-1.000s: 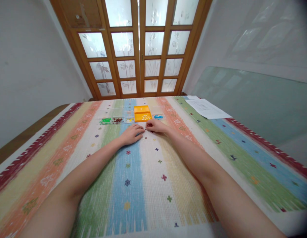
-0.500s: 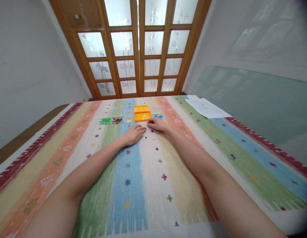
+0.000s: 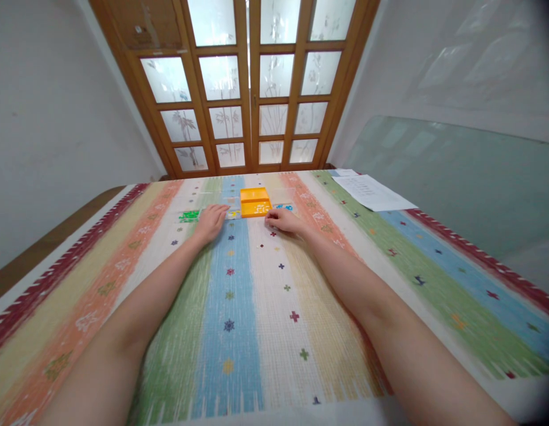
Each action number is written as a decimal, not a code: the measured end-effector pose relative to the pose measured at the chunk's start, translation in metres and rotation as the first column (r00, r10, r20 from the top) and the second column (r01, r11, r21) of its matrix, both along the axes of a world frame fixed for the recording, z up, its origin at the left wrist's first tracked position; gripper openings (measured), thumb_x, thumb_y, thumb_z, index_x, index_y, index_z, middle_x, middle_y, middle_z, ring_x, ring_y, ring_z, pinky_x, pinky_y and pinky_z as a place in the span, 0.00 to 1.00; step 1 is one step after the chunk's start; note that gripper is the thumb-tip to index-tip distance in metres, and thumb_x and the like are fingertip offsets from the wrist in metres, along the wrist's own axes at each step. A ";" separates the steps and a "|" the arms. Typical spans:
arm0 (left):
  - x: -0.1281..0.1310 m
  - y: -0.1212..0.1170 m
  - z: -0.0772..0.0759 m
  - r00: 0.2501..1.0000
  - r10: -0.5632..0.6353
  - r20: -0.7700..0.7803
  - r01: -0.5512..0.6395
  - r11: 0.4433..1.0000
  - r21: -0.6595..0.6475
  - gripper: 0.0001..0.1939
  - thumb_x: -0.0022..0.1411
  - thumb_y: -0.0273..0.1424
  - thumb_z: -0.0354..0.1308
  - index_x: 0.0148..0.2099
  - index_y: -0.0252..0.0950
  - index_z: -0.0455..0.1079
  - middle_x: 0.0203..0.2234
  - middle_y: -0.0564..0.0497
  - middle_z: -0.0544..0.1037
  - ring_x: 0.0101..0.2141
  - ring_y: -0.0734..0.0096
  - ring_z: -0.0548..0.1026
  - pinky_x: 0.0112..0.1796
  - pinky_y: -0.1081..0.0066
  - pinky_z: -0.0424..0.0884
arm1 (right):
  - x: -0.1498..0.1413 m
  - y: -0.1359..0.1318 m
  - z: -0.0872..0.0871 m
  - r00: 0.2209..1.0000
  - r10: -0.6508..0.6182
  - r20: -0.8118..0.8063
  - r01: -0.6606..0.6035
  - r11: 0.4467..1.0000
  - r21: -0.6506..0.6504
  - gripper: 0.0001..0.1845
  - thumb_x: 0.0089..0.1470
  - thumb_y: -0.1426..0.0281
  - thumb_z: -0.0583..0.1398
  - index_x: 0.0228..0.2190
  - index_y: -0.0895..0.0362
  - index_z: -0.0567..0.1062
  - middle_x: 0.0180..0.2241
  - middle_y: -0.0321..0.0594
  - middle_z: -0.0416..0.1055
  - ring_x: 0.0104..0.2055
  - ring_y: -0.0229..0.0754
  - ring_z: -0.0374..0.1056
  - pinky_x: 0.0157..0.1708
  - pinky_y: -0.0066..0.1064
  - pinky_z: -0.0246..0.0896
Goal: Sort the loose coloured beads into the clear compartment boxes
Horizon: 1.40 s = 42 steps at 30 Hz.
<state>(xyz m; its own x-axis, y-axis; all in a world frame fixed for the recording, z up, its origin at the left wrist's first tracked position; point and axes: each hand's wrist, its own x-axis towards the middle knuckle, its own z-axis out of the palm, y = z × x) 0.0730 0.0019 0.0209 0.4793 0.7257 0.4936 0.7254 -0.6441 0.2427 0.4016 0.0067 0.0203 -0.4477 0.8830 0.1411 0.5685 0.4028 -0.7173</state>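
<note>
My left hand (image 3: 210,222) is over the small clear box of dark red beads, covering most of it, with its fingers stretched out to the right. Just right of its fingertips lie yellow beads (image 3: 234,213) in another clear compartment. By the front right corner of an open orange case (image 3: 251,213), my right hand (image 3: 283,220) is closed in a pinch. Whatever sits between those fingertips is too small to make out. White pieces (image 3: 261,209) lie inside the case's front half. Blue beads (image 3: 284,207) show behind my right hand.
Green beads (image 3: 189,216) fill a clear box left of my left hand. Printed paper sheets (image 3: 367,190) lie at the table's far right. A striped cloth (image 3: 230,343) covers the table, and a glass panel (image 3: 456,165) leans by the right wall.
My left hand has moved left and away from me, from the cloth before the orange case to the dark red beads. My right hand stays pinched in nearly the same place.
</note>
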 end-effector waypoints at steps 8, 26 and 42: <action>-0.037 0.022 -0.012 0.971 0.226 0.079 -0.222 0.974 -0.052 0.27 0.78 0.39 0.39 0.55 0.35 0.79 0.53 0.42 0.83 0.55 0.55 0.76 0.62 0.54 0.66 | -0.003 -0.003 0.004 1.000 0.015 0.011 -0.015 0.999 -0.045 0.06 0.57 0.67 0.61 0.32 0.56 0.77 0.32 0.40 0.76 0.32 0.40 0.68 0.34 0.31 0.60; -0.038 0.022 -0.017 0.962 0.270 0.029 -0.268 0.962 -0.059 0.28 0.77 0.41 0.38 0.52 0.36 0.80 0.49 0.42 0.84 0.53 0.53 0.74 0.60 0.53 0.66 | -0.016 -0.021 0.029 0.966 0.235 0.106 -0.203 0.947 -0.248 0.05 0.54 0.67 0.64 0.32 0.56 0.79 0.29 0.37 0.77 0.29 0.36 0.67 0.31 0.28 0.59; -0.009 0.002 -0.006 0.995 0.096 -0.035 -0.097 0.995 -0.010 0.22 0.77 0.39 0.45 0.50 0.39 0.81 0.49 0.44 0.83 0.55 0.54 0.72 0.61 0.51 0.65 | -0.045 -0.044 0.034 0.878 0.400 0.261 -0.363 0.914 -0.179 0.03 0.48 0.74 0.63 0.26 0.54 0.75 0.24 0.31 0.71 0.29 0.37 0.63 0.32 0.29 0.54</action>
<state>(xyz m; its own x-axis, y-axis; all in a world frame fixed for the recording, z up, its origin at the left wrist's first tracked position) 0.0640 0.0039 0.0152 0.4235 0.7751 0.4689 0.7921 -0.5680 0.2236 0.3562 -0.0371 0.0547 -0.7577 0.6370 -0.1415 0.5760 0.5509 -0.6040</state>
